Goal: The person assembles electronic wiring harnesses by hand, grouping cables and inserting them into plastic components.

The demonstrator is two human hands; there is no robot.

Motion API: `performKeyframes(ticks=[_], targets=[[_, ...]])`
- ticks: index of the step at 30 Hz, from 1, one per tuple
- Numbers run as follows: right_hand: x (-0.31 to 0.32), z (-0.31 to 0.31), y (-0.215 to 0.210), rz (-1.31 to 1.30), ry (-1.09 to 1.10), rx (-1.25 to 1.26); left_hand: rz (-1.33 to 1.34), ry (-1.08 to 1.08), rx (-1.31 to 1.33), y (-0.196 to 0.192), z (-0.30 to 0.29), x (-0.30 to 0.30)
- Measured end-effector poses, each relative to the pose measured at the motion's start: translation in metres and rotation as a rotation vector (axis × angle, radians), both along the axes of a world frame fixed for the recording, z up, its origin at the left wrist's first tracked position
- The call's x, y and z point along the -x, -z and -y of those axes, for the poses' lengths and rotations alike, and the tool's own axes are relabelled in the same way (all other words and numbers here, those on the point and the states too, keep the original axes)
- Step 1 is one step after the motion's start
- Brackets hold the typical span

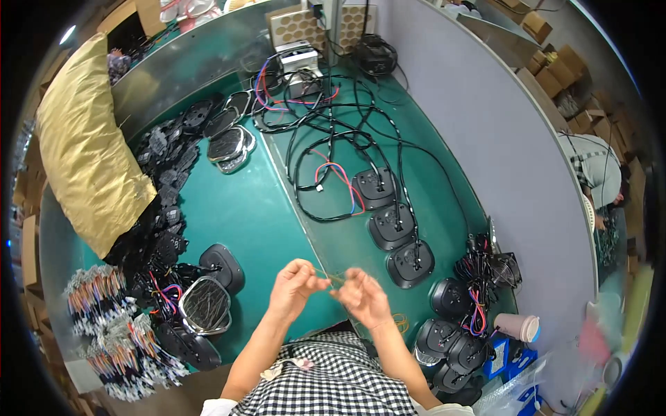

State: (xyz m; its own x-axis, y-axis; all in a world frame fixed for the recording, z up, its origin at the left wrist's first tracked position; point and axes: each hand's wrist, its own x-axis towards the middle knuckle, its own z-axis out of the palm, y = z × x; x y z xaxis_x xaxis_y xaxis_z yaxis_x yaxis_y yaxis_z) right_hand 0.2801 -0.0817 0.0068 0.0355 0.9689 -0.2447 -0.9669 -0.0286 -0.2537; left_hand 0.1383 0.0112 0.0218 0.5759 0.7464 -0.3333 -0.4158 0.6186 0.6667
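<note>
hands meet just above the near edge of the green table [250, 208], both raised a little off its surface. the left hand [293, 286] and the right hand [361, 295] each pinch one end of a thin yellowish rubber band [331, 276], which runs taut between the fingertips; the fingers are curled narrow around it rather than spread, as one holds a loop to keep it stretched open. a second band of the same colour [400, 320] lies flat on the table just beside the right hand, toward the body.

beyond the right hand a row of three dark oval housings [394, 225] lies face up, each with a black cable rising from its middle, set in line as if laid out in order. their cables join a tangle of black, red and blue wires [326, 132] farther away. to the right of the right hand, more dark housings [451, 340] sit bunched together with coiled leads, and a pale lidded cup [517, 326] stands near them.

left of the left hand a clear oval lens piece [205, 305] rests on black parts, with bundled coloured wire sets [111, 312] stacked farther left. a gold bag [87, 145] lies well away, spilling black parts toward the hands. a grey partition [513, 139] bounds the table on the right; behind it another person [596, 177] bends over their own work.
</note>
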Motion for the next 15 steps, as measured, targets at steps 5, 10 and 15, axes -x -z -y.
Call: performKeyframes(ticks=[5,10,15], targets=[[-0.001,0.042,0.001,0.527,-0.398,-0.077,-0.336,0.18,-0.292,0.012,-0.005,0.009],[-0.024,0.043,-0.007,0.321,0.198,0.068,-0.512,0.612,-0.959,0.021,0.062,-0.006],[-0.015,0.093,0.03,0.784,-0.107,0.164,-0.662,0.734,-1.064,0.001,0.046,-0.039]])
